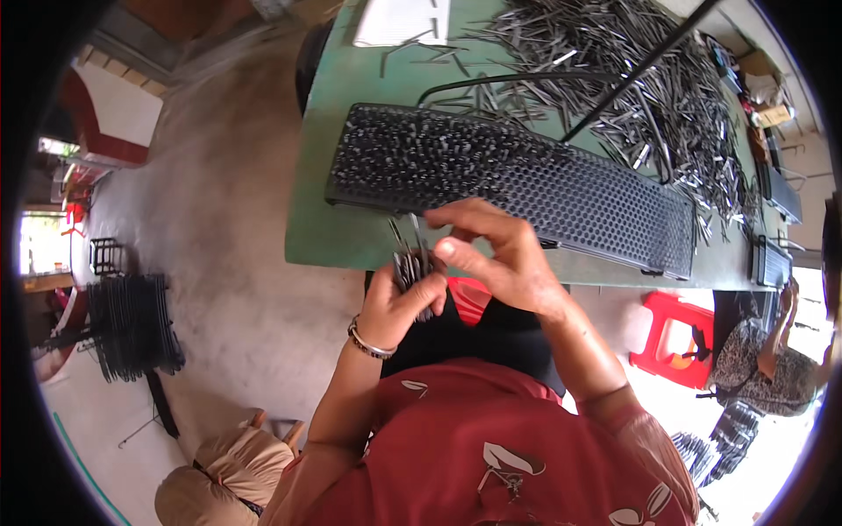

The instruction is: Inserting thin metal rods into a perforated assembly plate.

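My left hand [399,302] is closed around a bundle of slim dark metal sticks [409,267], held in front of the table's near edge. A couple of the sticks jut up above the rest. Just to the right hovers my right hand [500,254], thumb and forefinger apart, fingertips close to the jutting sticks; I see nothing between them. Beyond both hands lies a long black rack [605,206] full of round holes. Its left half is filled with upright small pieces, while holes on the right show bare.
A large pile of loose metal sticks [614,61] covers the far part of the green table [316,237]. A white paper [399,22] lies at the far left. A thin black rod [640,70] slants over the rack. A red stool [671,337] and another person [767,368] are at right.
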Motion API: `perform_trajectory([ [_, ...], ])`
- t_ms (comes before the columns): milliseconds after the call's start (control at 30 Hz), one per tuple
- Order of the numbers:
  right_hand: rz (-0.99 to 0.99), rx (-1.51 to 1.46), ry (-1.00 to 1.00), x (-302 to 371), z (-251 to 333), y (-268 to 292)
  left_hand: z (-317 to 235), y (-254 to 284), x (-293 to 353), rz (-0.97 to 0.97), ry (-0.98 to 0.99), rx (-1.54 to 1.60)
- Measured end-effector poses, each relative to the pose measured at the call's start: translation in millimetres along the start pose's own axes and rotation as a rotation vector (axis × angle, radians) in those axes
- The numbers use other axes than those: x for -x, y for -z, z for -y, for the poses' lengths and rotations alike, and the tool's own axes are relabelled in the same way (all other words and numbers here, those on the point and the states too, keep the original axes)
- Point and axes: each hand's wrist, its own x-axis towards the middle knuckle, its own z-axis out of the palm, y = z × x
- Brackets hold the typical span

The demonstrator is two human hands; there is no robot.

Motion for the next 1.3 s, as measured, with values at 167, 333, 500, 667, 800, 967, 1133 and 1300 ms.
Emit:
perform_trajectory([
  [167,0.088,-0.22,-0.249,13,-13,9,14,-18,4,0.206,0.162,0.014],
  [333,0.161,-0.326,-0.398,37,-25,32,19,-23,-5,0.366,0.255,-0.038],
  [500,0.099,-0.466,-0.558,39,-18,40,23,-25,-18,0.523,0.247,-0.123],
  [667,0.109,-0.489,-0.573,36,-15,50,17,-25,-29,0.654,0.192,-0.278],
  [800,0.139,-0.466,-0.468,42,-31,56,30,-25,-34,0.695,0.008,-0.32],
  [967,-0.093,-0.372,-0.441,38,-26,63,25,-34,-40,0.53,0.295,-0.091],
  [1133,-0.397,0.106,-0.171,14,-24,86,35,-39,-44,0.45,0.362,0.036],
  [1300,-0.399,0.417,0.01,-21,-32,95,38,-45,-40,0.43,0.387,-0.025],
])
